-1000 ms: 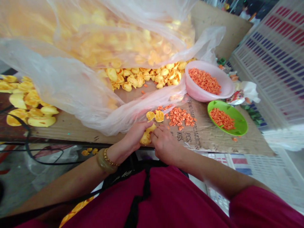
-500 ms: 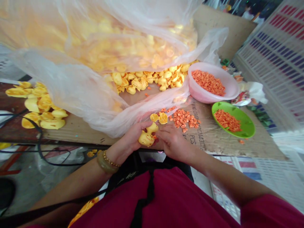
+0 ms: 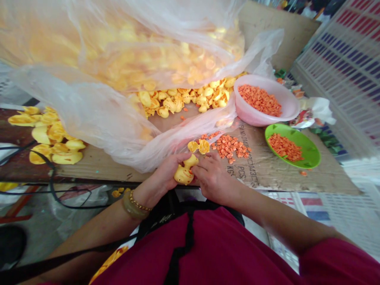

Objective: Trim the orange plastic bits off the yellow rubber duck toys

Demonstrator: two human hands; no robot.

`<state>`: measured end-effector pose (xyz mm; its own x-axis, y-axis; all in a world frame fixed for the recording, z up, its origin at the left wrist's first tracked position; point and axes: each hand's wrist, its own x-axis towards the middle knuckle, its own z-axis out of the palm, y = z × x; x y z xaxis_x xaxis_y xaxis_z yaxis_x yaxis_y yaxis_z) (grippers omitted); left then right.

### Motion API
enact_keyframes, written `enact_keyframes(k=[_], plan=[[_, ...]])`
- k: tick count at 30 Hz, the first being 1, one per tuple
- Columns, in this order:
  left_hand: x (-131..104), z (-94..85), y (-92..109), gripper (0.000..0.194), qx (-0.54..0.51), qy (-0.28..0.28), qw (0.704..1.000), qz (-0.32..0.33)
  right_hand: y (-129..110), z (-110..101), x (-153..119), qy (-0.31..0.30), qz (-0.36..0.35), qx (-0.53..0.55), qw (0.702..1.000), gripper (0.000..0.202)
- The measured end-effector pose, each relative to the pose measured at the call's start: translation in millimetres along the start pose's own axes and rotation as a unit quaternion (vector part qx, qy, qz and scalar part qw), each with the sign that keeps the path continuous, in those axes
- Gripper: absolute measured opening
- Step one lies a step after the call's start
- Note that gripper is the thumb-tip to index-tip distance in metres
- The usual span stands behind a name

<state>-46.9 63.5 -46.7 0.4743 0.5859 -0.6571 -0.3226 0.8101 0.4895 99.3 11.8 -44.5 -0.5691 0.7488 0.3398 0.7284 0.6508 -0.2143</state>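
A yellow duck-shaped piece [image 3: 184,174] is held in my left hand [image 3: 167,171] near the front edge of the cardboard. The fingers of my right hand [image 3: 214,176] are pinched together against the right side of that piece; a speck of orange shows there, but what the fingertips hold is too small to make out. Just beyond my hands lies an opened pair of hollow yellow shells [image 3: 198,147]. To its right, small orange pieces [image 3: 230,148] are spread in a loose pile on the cardboard [image 3: 267,176].
A big clear plastic bag [image 3: 97,114] of yellow pieces covers the back. At the right stand a pink bowl [image 3: 252,114] and a green dish [image 3: 311,158], both with orange pieces. Yellow shells [image 3: 67,157] lie at the left, near black cables [image 3: 51,174]. Plastic crates [image 3: 335,55] rise at the far right.
My right fingers have shifted slightly in against the duck piece, and more orange shows on it. The whole view has moved a little.
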Motion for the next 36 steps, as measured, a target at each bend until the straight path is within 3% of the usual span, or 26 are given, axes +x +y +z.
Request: enact_keyframes(k=[5,11,16,20,25,29,31,33,35,36], plan=[[-1,2.4,1,0.017,0.047,0.047,0.998,0.013,-8,6,3,-0.018,-0.016,-0.032,0.999,0.020],[9,0.6,-3,0.014,0.083,0.088,0.992,0.039,-13,24,6,-0.071,0.055,-0.058,0.994,0.022],[14,-0.5,-9,0.010,0.116,0.055,0.990,0.053,-6,19,-1,-0.121,0.046,-0.026,0.991,0.024],[19,7.0,-12,0.013,0.105,0.053,0.988,0.102,-1,7,4,-0.153,0.085,-0.030,0.984,0.021],[24,17.0,-13,0.014,0.044,0.075,0.987,0.134,0,7,11,-0.083,0.128,-0.035,0.988,0.018],[21,16.5,-12,0.011,0.029,0.057,0.994,0.091,6,16,3,0.018,0.127,0.084,0.988,0.018],[18,15.8,-10,0.012,0.034,0.047,0.993,0.099,10,20,-3,0.082,0.164,0.191,0.964,0.021],[15,16.4,-10,0.012,0.052,0.048,0.991,0.117,13,23,-8,0.120,0.215,0.299,0.922,0.019],[13,17.8,-11,0.012,0.070,0.059,0.988,0.127,14,24,-13,0.141,0.250,0.350,0.892,0.013],[12,18.5,-12,0.013,0.075,0.063,0.987,0.130,13,24,-15,0.149,0.253,0.346,0.891,0.012]])
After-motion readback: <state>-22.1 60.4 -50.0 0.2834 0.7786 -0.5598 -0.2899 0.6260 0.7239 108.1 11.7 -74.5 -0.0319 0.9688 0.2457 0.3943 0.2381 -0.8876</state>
